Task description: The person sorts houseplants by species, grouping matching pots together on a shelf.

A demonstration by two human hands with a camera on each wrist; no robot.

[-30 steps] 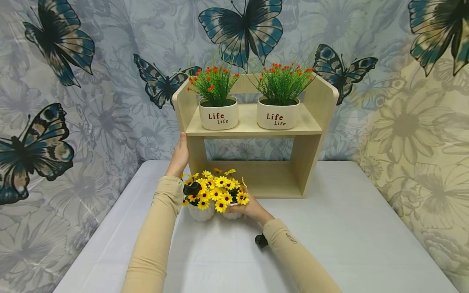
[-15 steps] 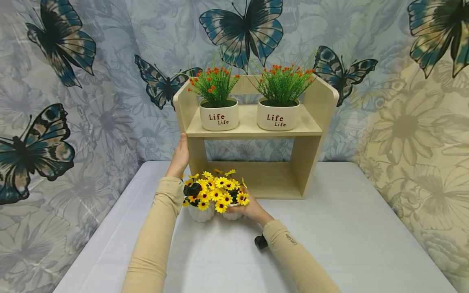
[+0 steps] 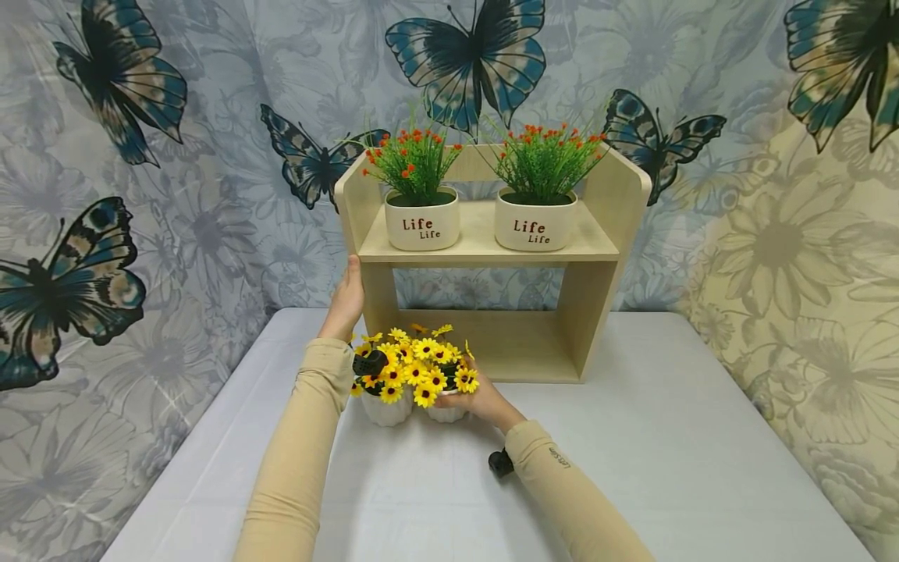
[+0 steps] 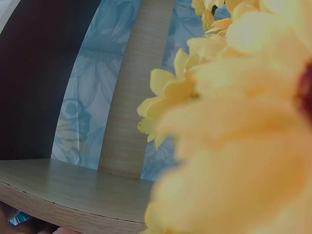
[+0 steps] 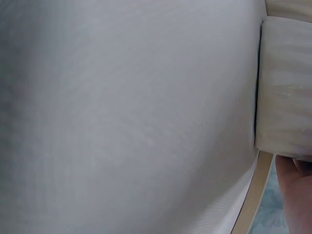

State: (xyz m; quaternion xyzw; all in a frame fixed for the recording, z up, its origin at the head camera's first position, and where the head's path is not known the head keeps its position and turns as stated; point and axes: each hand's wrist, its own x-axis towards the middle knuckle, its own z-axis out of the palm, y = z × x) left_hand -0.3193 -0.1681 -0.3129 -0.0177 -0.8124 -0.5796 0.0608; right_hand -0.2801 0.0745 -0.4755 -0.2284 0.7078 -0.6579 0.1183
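My left hand (image 3: 342, 300) rests along the outer left side of a light wooden shelf (image 3: 488, 257), its fingers reaching up the panel. In the left wrist view, bits of those fingers (image 4: 34, 226) show past the panel's edge. With my right hand (image 3: 485, 400) I hold the right one of two white ribbed flowerpots (image 3: 446, 414) by its side. Yellow daisy-like flowers (image 3: 424, 373) top both pots and hide part of the grip. The left flowerpot (image 3: 388, 409) stands on the table beside it. The right wrist view shows the held pot's pale wall against my fingers (image 5: 287, 170).
Two oval white planters marked "Life", a left one (image 3: 422, 225) and a right one (image 3: 535, 225), stand on the upper board with red-flowered grass. The lower compartment's floor (image 3: 513, 343) is behind the yellow flowers. A white cloth covers the table (image 3: 667, 445); butterfly-print fabric (image 3: 211, 234) hangs around.
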